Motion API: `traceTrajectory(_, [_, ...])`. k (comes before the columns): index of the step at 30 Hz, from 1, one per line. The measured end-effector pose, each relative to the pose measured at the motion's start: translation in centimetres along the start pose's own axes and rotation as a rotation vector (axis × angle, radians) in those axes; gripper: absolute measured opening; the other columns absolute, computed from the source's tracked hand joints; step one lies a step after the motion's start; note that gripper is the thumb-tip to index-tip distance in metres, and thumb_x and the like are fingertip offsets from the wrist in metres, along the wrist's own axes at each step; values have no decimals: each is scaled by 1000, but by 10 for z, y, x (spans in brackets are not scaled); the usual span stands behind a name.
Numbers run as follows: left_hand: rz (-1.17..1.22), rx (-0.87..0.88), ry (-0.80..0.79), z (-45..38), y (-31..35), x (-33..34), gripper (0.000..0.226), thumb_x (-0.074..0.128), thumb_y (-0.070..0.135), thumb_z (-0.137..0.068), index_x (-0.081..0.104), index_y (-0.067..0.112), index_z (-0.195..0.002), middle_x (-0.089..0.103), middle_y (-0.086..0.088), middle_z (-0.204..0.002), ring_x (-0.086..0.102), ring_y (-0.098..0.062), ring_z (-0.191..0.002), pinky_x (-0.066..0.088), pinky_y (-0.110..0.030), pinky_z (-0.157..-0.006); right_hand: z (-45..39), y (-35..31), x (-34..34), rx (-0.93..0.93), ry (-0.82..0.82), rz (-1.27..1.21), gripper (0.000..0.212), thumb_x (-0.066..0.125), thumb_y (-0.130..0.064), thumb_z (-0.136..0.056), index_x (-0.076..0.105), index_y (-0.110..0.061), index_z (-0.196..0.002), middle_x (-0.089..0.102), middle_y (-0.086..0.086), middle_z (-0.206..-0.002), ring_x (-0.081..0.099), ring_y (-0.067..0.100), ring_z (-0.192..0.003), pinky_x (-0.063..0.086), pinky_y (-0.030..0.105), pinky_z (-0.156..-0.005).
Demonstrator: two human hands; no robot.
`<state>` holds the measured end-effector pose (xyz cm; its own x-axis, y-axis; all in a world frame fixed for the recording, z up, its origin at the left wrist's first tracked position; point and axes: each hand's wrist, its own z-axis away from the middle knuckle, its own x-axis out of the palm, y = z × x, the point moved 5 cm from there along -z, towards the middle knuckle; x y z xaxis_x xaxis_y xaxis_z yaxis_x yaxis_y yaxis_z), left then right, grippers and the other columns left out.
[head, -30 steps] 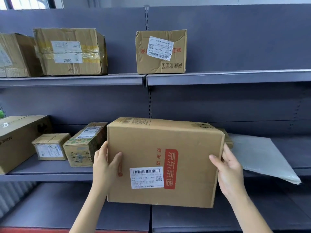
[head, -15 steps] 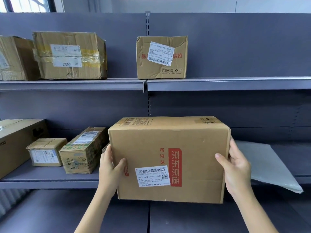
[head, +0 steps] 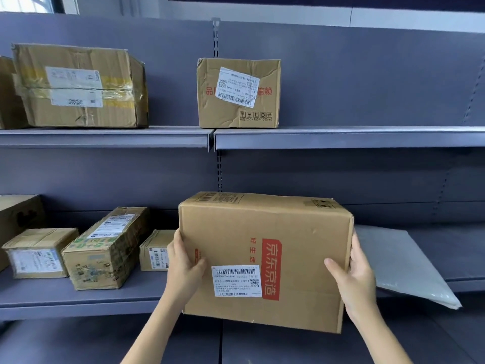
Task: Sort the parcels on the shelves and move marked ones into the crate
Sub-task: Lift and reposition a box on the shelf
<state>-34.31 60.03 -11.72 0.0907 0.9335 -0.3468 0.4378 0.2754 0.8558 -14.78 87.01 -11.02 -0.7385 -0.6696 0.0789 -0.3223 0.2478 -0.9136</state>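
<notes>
Both hands, left hand (head: 183, 269) and right hand (head: 358, 282), fingers clamped on the sides of the JD cardboard box (head: 265, 258), have raised it to lower centre frame before the middle shelf (head: 78, 300); likely being reshelved, no crate visible

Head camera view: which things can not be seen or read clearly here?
- Crate: not in the head view at all.
- Held box: side faces covered by the left hand and right hand; label print too small.
- Small box behind it: partly hidden by the left hand.
- Far-left parcels: cut by the frame edge.
- Grey mailer: no marking visible.
</notes>
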Motion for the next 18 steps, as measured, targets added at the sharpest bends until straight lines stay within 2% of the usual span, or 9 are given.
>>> traceTrajectory(3, [-2,-5,-48,-3,-1,7,90,60,1,-81,-1,17,-146,22,-7,-143,26,-17,-125,27,-35,-106,-1,7,1,42,-15,100,75,63,0,-81,34,-36,-139,55,-7,-130,54,15,-117,42,45,-102])
traceTrajectory(6, [6,-11,-93,-11,0,13,94,59,0,-82,-10,13,-146,11,-8,-153,13,-21,-139,18,-39,-114,10,15,0,53,-12,129,75,63,-1,-80,33,-38,-139,56,-6,-129,55,16,-115,43,47,-101])
traceTrajectory(10, [44,-17,-180,-14,-3,24,102,61,-1,-82,-18,13,-144,-3,-3,-156,2,-17,-143,10,-37,-117,27,20,0,50,30,120,77,62,-1,-81,33,-45,-137,58,-10,-126,56,12,-114,41,46,-102])
traceTrajectory(15, [110,-50,-268,-21,-6,36,104,60,1,-84,-25,19,-142,-13,4,-156,-5,-13,-143,8,-39,-118,34,17,-6,53,41,101,79,61,0,-82,31,-48,-137,56,-14,-129,53,12,-119,37,44,-106])
traceTrajectory(18, [64,-5,-256,-19,-4,44,104,61,2,-83,-22,19,-143,-21,-3,-155,-14,-13,-142,3,-40,-118,39,14,-8,48,79,141,78,63,-4,-82,33,-55,-132,52,-21,-130,52,9,-118,39,41,-104])
